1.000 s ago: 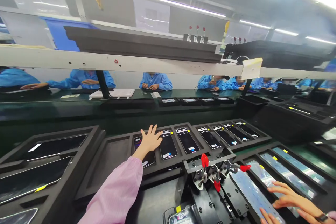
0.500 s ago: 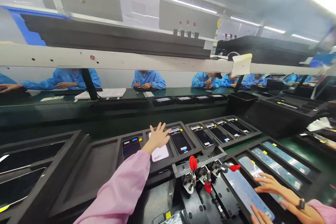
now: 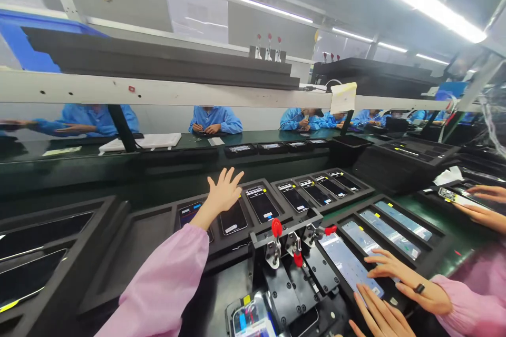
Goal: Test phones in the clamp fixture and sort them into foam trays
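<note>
My left hand [image 3: 224, 192] reaches up from a pink sleeve, fingers spread and nothing in them. It is above a black foam tray [image 3: 136, 242] of phones. Below the palm lies a phone [image 3: 234, 220] with a dark screen and a white bar. To its left a second phone [image 3: 190, 215], with blue buttons on screen, is partly behind the wrist. A black clamp fixture [image 3: 279, 284] with red-handled toggle clamps stands nearer me. A phone with a lit screen [image 3: 253, 318] lies at its lower left. Of my right hand, at most a sliver shows at the bottom edge.
At right, a co-worker's two hands [image 3: 413, 279] are over a lit phone [image 3: 348, 263] in another tray. Farther right, another pair of hands [image 3: 476, 213] holds a phone. A white shelf beam [image 3: 237, 97] crosses ahead. People in blue sit beyond it.
The view has turned slightly right. My left hand has risen a little. The phone beneath it has gone from a pale lit screen to a dark one. More of the lit phone by the fixture shows.
</note>
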Action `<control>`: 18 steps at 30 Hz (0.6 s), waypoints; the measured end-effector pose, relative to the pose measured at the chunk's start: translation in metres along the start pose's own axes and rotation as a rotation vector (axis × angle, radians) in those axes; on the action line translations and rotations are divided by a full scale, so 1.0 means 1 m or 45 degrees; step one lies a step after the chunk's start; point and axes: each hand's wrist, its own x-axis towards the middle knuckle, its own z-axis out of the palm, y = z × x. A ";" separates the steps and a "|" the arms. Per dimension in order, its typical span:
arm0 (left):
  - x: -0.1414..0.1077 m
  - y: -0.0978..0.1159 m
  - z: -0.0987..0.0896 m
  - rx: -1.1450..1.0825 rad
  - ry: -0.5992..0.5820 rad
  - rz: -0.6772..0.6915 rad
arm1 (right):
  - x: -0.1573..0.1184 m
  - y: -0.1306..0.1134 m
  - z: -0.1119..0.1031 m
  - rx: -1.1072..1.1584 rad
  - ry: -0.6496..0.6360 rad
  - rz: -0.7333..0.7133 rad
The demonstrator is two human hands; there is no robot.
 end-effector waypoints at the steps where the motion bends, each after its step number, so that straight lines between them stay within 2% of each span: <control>1: -0.008 -0.002 -0.009 0.002 0.022 -0.013 | 0.000 -0.002 -0.001 0.005 -0.017 0.002; 4: -0.026 0.002 -0.021 0.012 0.033 0.014 | 0.002 -0.013 -0.003 0.064 -0.020 0.188; 6: -0.028 0.013 -0.013 0.015 -0.012 0.069 | 0.005 -0.019 -0.003 0.139 0.022 0.340; 7: -0.026 0.019 -0.006 0.014 -0.041 0.089 | 0.005 -0.021 -0.003 0.158 0.029 0.352; 11: -0.007 0.036 0.028 0.010 -0.110 0.075 | 0.002 -0.014 -0.002 -0.011 -0.089 0.143; 13: 0.004 0.038 0.041 0.007 -0.116 0.046 | -0.002 -0.009 -0.001 -0.118 -0.118 0.108; 16: 0.014 0.037 0.053 -0.002 -0.120 0.011 | -0.003 -0.006 0.000 -0.174 -0.141 0.101; 18: 0.017 0.037 0.054 -0.012 -0.114 -0.004 | -0.002 -0.006 -0.001 -0.148 -0.140 0.087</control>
